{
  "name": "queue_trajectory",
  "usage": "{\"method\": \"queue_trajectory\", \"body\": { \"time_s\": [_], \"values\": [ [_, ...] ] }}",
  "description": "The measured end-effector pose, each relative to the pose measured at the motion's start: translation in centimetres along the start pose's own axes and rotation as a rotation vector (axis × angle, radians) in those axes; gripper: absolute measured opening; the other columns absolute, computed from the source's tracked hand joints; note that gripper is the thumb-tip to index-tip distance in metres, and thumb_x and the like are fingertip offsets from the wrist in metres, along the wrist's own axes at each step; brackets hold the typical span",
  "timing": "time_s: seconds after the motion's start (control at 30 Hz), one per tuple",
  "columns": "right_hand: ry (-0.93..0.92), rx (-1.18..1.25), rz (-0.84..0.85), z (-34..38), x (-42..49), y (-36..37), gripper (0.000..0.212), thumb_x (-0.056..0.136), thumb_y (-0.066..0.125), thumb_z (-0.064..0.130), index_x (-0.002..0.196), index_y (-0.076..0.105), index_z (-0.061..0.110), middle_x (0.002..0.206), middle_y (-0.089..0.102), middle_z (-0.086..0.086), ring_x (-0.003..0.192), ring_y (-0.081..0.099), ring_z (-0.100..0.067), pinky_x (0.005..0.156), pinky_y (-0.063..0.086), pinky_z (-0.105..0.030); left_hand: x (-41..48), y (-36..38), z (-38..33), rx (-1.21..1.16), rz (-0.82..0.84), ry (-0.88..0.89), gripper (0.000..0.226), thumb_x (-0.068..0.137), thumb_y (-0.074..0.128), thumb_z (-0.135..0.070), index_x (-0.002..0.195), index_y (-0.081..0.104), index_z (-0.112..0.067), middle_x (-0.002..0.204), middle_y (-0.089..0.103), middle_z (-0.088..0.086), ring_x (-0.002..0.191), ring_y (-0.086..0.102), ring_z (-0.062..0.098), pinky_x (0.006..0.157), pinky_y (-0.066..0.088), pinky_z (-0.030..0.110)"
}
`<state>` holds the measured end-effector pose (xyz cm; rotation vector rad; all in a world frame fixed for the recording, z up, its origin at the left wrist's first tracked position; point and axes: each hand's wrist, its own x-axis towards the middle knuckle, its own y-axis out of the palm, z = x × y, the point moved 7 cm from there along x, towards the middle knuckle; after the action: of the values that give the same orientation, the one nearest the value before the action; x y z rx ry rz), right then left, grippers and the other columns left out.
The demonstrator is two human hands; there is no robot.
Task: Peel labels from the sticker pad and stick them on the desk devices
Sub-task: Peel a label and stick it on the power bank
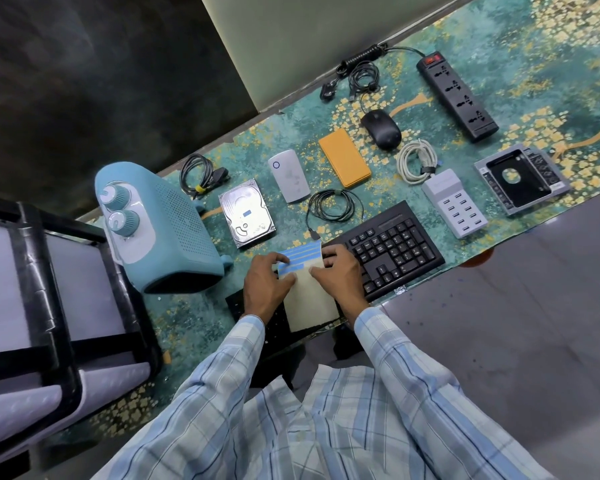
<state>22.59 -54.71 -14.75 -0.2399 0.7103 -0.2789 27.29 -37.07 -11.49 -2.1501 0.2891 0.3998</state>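
Fingers of my left hand are curled onto the left ends of the blue label strips, with the thumb just below them on the bare backing. That hand pinches the left edge of the sticker pad; I cannot tell whether a strip corner is lifted yet. My right hand grips the opposite edge, thumb on the face and the other fingers wrapped behind. The relation that matters is this: the strips lie crosswise at the pad's far end, their long axis running from my left fingertips up and rightward toward the right hand, while the pad's own long axis points away from my body. The left hand is the one on the strip ends, so I judge the peel should run left to right along a strip, with the right hand steadying. I hold the pad over the near edge of the bench, just beside the black keyboard and above a dark flat thing I cannot identify. Farther out, the hard disk drive carries a small blue label. The teal heater, orange case, mouse, USB charging hub, drive caddy and power strip show none that I can see.
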Motion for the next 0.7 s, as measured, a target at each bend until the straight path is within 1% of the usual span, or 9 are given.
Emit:
{"method": "queue_trajectory", "body": {
  "time_s": [0.07, 0.1, 0.17, 0.23, 0.3, 0.37, 0.47, 0.57, 0.7],
  "values": [
    [0.065, 0.111, 0.042, -0.3, 0.2, 0.6, 0.03, 0.077, 0.083, 0.022, 0.101, 0.067, 0.018, 0.091, 0.068, 0.0, 0.083, 0.065, -0.016, 0.077, 0.055, -0.035, 0.1, -0.3, 0.1, -0.04, -0.012, -0.008, 0.026, 0.076, 0.077, -0.027, 0.101, 0.069, -0.032, 0.113, 0.06, -0.002, 0.081, 0.066, 0.016, 0.083, 0.053, 0.035],
    [0.068, 0.128, 0.068, -0.3, 0.3, 0.9, 0.021, 0.077, 0.083, 0.021, 0.088, 0.065, 0.019, 0.079, 0.062, 0.001, 0.072, 0.059, -0.014, 0.07, 0.051, -0.033, 0.1, -0.5, 0.1, -0.048, -0.016, -0.009, 0.025, 0.077, 0.077, -0.027, 0.101, 0.07, -0.032, 0.113, 0.061, -0.003, 0.081, 0.066, 0.015, 0.083, 0.053, 0.034],
    [0.072, 0.145, 0.119, -0.4, 0.5, 1.7, 0.027, 0.077, 0.082, 0.023, 0.066, 0.059, 0.013, 0.064, 0.053, 0.001, 0.06, 0.047, -0.013, 0.06, 0.039, -0.028, -0.1, -0.8, -0.1, -0.058, -0.034, 0.009, 0.022, 0.078, 0.076, -0.028, 0.1, 0.071, -0.033, 0.111, 0.062, -0.005, 0.082, 0.065, 0.012, 0.082, 0.053, 0.034],
    [0.088, 0.178, 0.154, -0.6, 0.6, 2.1, 0.031, 0.075, 0.081, 0.028, 0.072, 0.069, 0.0, 0.068, 0.068, -0.004, 0.063, 0.054, -0.013, 0.061, 0.041, -0.028, -0.3, -1.1, -0.3, -0.047, -0.057, 0.055, 0.021, 0.079, 0.074, -0.033, 0.1, 0.073, -0.035, 0.109, 0.064, -0.008, 0.089, 0.064, 0.012, 0.083, 0.052, 0.035],
    [0.098, 0.244, 0.188, -0.3, 0.6, 2.4, 0.023, 0.079, 0.081, 0.023, 0.089, 0.079, 0.002, 0.09, 0.079, -0.013, 0.074, 0.064, -0.017, 0.069, 0.049, -0.032, -0.3, -1.4, -0.5, -0.015, -0.074, 0.103, 0.021, 0.081, 0.073, -0.038, 0.102, 0.073, -0.036, 0.107, 0.065, -0.009, 0.096, 0.063, 0.014, 0.083, 0.05, 0.034],
    [0.097, 0.267, 0.218, 0.1, 0.5, 2.5, 0.017, 0.086, 0.079, 0.016, 0.097, 0.08, 0.004, 0.098, 0.079, -0.015, 0.079, 0.068, -0.021, 0.073, 0.052, -0.034, -0.2, -1.7, -0.7, 0.026, -0.094, 0.146, 0.021, 0.082, 0.071, -0.045, 0.102, 0.074, -0.036, 0.103, 0.066, -0.01, 0.096, 0.062, 0.015, 0.081, 0.05, 0.035],
    [0.066, 0.261, 0.241, 0.4, 0.4, 2.4, 0.023, 0.088, 0.078, 0.018, 0.1, 0.078, -0.002, 0.096, 0.078, -0.016, 0.079, 0.067, -0.02, 0.07, 0.051, -0.031, 0.0, -2.0, -1.4, 0.084, -0.109, 0.214, 0.022, 0.083, 0.069, -0.05, 0.098, 0.075, -0.035, 0.098, 0.069, -0.012, 0.09, 0.063, 0.014, 0.076, 0.053, 0.035],
    [0.047, 0.235, 0.267, 0.5, 0.4, 2.5, 0.026, 0.088, 0.079, 0.021, 0.1, 0.077, -0.002, 0.096, 0.078, -0.015, 0.08, 0.068, -0.019, 0.069, 0.054, -0.031, 0.2, -2.5, -1.9, 0.149, -0.12, 0.23, 0.016, 0.085, 0.071, -0.045, 0.095, 0.076, -0.034, 0.091, 0.071, -0.014, 0.079, 0.064, 0.01, 0.071, 0.054, 0.033],
    [0.017, 0.175, 0.275, 0.7, 0.4, 2.6, 0.036, 0.085, 0.08, 0.026, 0.097, 0.074, -0.007, 0.101, 0.074, -0.025, 0.079, 0.065, -0.019, 0.071, 0.051, -0.035, 0.5, -3.2, -2.3, 0.196, -0.117, 0.22, 0.012, 0.085, 0.071, -0.04, 0.09, 0.077, -0.031, 0.088, 0.074, -0.015, 0.071, 0.065, 0.007, 0.065, 0.051, 0.027]
  ]
}}
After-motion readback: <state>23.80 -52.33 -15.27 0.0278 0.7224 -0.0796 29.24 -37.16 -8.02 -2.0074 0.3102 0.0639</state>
